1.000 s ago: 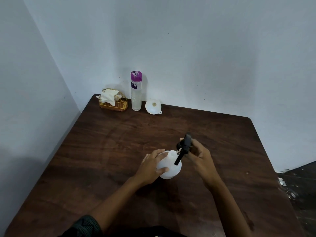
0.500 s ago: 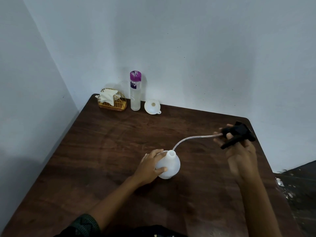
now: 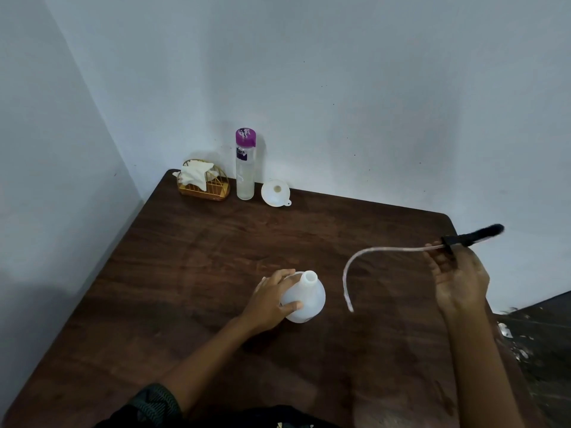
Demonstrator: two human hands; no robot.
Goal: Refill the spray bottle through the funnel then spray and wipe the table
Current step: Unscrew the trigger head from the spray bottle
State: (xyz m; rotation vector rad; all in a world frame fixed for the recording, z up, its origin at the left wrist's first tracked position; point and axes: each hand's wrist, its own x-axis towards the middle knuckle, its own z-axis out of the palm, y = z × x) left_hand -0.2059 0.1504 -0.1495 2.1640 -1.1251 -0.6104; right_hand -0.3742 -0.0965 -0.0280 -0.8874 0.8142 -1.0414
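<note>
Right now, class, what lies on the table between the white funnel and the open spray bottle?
Nothing: in the head view, only bare dark wood of the table separates the funnel from the spray bottle.

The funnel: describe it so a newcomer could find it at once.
Look to the far edge of the dark wooden table, against the wall. A row stands there: gold wire basket, purple-capped bottle, then the funnel at the right end. It alone is a low white cone, mouth tipped toward the camera.

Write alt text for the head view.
The left hand steadies an open white spray bottle on a dark wooden table while the right hand holds its removed black sprayer head with trailing tube.
</note>
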